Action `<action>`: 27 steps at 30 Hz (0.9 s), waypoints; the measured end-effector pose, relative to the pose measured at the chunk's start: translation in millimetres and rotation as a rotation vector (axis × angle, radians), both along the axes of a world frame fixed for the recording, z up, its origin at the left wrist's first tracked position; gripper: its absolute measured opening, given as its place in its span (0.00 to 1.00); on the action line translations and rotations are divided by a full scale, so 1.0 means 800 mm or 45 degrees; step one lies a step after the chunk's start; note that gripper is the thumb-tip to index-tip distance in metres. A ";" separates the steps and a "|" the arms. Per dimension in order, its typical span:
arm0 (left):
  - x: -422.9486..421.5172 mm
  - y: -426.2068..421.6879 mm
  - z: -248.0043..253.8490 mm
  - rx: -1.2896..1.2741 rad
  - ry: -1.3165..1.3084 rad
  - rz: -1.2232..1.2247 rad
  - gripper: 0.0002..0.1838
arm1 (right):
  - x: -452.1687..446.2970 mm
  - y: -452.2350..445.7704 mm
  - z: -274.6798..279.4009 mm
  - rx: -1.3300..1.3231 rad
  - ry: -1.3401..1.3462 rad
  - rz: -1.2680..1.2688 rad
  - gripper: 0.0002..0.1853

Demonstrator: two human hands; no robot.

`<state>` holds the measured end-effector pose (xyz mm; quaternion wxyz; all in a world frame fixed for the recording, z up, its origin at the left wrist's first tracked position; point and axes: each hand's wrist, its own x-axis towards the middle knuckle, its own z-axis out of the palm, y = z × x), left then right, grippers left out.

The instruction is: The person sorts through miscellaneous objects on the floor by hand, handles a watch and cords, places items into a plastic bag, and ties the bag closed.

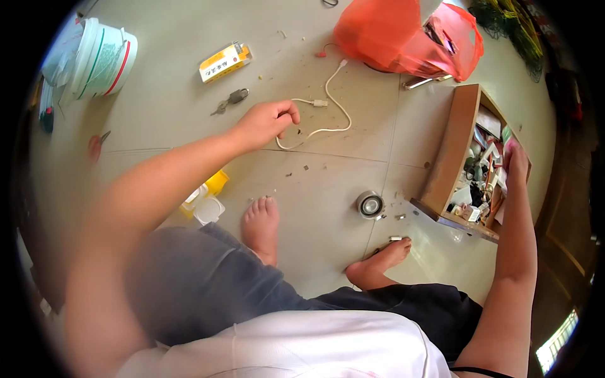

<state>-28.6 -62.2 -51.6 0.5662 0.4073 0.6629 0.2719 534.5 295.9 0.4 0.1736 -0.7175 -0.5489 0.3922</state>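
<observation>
Two hands show in my view: my left hand [268,124] is loosely curled at the white cable [332,130] on the floor [328,242]; I can't tell whether its fingers pinch it. My right hand [516,159] reaches into the wooden drawer [451,148] among small odds and ends [477,179], its grip unclear. A red bag [384,38] lies near the drawer.
</observation>
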 end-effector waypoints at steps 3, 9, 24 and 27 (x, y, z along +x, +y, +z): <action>-0.015 -0.004 -0.020 0.004 0.154 -0.059 0.09 | 0.015 -0.023 -0.038 1.179 -0.877 0.599 0.15; 0.001 0.000 -0.022 0.296 0.754 -0.330 0.25 | -0.216 -0.132 0.016 0.514 -0.113 0.978 0.12; 0.011 0.030 -0.040 0.257 1.016 -0.608 0.24 | -0.444 -0.317 -0.071 0.237 -0.254 1.432 0.33; 0.005 0.036 -0.044 0.261 0.972 -0.609 0.16 | -0.446 -0.325 -0.081 0.237 -0.257 1.386 0.33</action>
